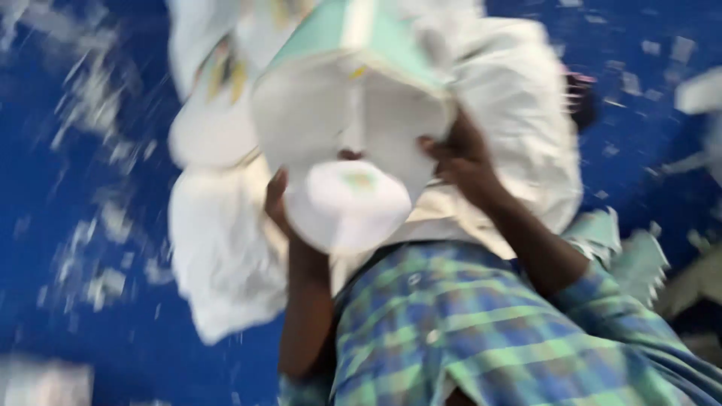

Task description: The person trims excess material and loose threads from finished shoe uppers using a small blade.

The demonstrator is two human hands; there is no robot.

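The picture is blurred by motion. Both my hands hold up a white folded pad or diaper-like piece (347, 143) with a pale green band along its top edge. My left hand (277, 201) grips its lower left side. My right hand (460, 162) grips its right side. A rounded white flap (347, 207) hangs at the bottom between the hands. Under and behind it lies a heap of white fabric pieces (226, 256). My arms come out of a blue and green checked shirt (466, 331).
A blue floor or mat (68, 248) lies all around, strewn with small white scraps. More white and pale green pieces (639, 259) lie at the right. A white object (699, 94) shows at the far right edge.
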